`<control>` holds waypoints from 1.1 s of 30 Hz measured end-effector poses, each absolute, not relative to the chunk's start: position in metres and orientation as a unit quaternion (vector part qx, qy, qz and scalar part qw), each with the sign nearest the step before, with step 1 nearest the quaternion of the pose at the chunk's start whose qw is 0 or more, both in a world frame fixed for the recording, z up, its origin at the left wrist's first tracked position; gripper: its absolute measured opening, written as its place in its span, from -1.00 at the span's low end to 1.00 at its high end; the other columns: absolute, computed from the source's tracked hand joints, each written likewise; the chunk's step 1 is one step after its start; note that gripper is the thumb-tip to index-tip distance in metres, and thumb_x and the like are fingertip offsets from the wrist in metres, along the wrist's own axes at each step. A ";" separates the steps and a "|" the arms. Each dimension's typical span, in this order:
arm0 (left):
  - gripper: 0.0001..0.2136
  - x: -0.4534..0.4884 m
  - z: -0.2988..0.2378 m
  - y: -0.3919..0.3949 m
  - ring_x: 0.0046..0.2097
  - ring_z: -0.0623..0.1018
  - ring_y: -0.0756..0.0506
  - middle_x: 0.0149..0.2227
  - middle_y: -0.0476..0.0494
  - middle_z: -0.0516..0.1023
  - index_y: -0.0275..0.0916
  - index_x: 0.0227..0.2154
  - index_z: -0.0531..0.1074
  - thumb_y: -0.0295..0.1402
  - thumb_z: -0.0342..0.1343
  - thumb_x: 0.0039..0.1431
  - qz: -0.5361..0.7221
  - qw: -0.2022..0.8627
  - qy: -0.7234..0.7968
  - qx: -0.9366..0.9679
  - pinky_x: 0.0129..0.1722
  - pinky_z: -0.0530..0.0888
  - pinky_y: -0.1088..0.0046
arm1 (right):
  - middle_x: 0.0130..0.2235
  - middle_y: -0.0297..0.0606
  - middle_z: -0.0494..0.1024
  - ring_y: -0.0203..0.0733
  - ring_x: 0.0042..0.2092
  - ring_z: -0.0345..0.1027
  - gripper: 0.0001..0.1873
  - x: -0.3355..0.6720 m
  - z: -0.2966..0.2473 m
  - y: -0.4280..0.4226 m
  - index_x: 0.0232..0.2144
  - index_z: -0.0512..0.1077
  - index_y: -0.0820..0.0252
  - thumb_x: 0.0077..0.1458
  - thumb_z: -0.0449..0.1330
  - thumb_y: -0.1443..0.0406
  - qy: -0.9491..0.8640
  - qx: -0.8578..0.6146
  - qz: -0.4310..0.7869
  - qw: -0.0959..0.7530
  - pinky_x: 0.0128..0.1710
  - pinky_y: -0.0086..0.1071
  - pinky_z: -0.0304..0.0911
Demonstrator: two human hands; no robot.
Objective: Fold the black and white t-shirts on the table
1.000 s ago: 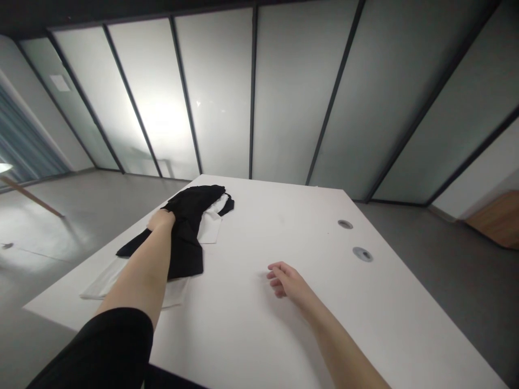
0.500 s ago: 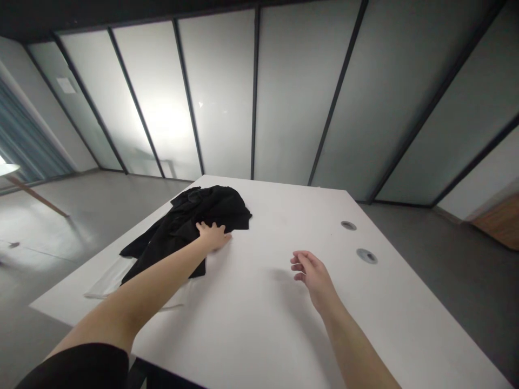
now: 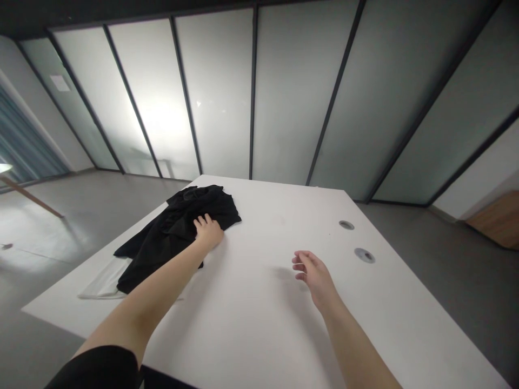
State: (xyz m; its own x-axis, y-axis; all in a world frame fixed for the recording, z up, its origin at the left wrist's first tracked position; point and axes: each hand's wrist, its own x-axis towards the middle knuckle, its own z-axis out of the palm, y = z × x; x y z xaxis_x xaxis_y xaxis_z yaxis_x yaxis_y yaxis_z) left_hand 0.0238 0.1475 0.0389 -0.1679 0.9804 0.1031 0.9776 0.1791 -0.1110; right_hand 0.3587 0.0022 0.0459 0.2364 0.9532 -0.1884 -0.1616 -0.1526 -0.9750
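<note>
A crumpled black garment [image 3: 178, 224] lies in a heap on the left part of the white table [image 3: 259, 324]. On its right side rests my left hand [image 3: 209, 232], palm down, fingers bent a little and apart, pressing on the fabric rather than visibly pinching it. A flat white piece, perhaps cloth [image 3: 103, 281], sticks out from under the garment's near left end. To the right, my right hand [image 3: 311, 270] hovers over the bare tabletop with loosely curled fingers that hold nothing; its shadow falls beside it.
Two round grey cable grommets [image 3: 364, 255] are set in the table's right side. Behind the table runs a frosted glass partition [image 3: 292, 97] with dark frames. Another table's wooden leg [image 3: 32, 192] shows at far left, and a wooden panel [image 3: 497, 219] at far right.
My left hand has pushed the black garment slightly left, bunching its right side, and its fingers have drawn in somewhat. My right hand has stayed almost still.
</note>
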 end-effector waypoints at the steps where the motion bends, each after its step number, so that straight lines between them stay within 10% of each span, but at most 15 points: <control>1: -0.41 0.036 0.035 0.139 0.45 0.11 -0.67 0.50 -0.56 0.10 -0.36 0.31 0.42 -0.12 -0.06 0.36 -0.006 0.081 -0.738 -0.669 0.34 0.02 -0.39 | -0.30 -0.24 0.61 -0.12 -0.27 0.47 -0.57 0.359 0.045 0.003 -0.33 0.57 0.09 -0.13 0.41 -0.07 -0.365 -0.567 0.499 0.545 -0.41 -0.36 0.31; 8: -0.35 0.059 -0.002 0.070 0.46 0.07 -0.74 0.52 -0.43 0.08 -0.06 0.46 0.22 0.09 -0.19 0.44 -0.040 -0.006 -0.688 -0.725 0.21 0.08 -0.63 | -0.28 -0.23 0.63 -0.10 -0.24 0.49 -0.60 0.358 0.036 0.006 -0.32 0.55 0.06 -0.07 0.35 -0.08 -0.385 -0.577 0.491 0.528 -0.37 -0.33 0.34; 21: -0.54 -0.036 0.007 0.086 0.29 0.49 -0.26 0.23 -0.29 0.56 -0.19 0.12 0.55 -0.13 -0.19 0.48 -0.175 -0.051 -0.540 -0.822 0.37 0.34 0.11 | -0.39 -0.35 0.57 -0.21 -0.39 0.42 -0.70 0.391 0.046 0.020 -0.25 0.47 0.07 -0.03 0.34 0.10 -0.200 -0.518 0.558 0.616 -0.45 -0.39 0.28; 28: -0.50 0.058 0.028 0.082 0.43 0.33 -0.25 0.34 -0.27 0.46 -0.20 0.28 0.42 -0.11 -0.23 0.53 -0.224 -0.026 -0.517 -0.825 0.43 0.24 0.08 | -0.01 -0.06 0.67 0.08 0.08 0.52 -0.44 0.365 0.017 0.021 0.00 0.57 0.09 0.21 0.14 -0.14 -0.491 -0.580 0.369 0.536 0.01 -0.10 0.42; 33: -0.38 0.115 0.011 0.078 0.55 0.03 -0.35 0.52 -0.28 0.13 -0.16 0.48 0.17 0.02 -0.21 0.52 -0.132 0.005 -0.535 -0.834 0.48 0.02 -0.13 | 0.47 -0.10 0.26 0.12 0.53 -0.08 -0.35 0.345 -0.004 0.024 0.41 0.30 0.14 0.40 -0.07 0.06 -0.736 -0.569 0.158 0.330 0.47 0.09 -0.10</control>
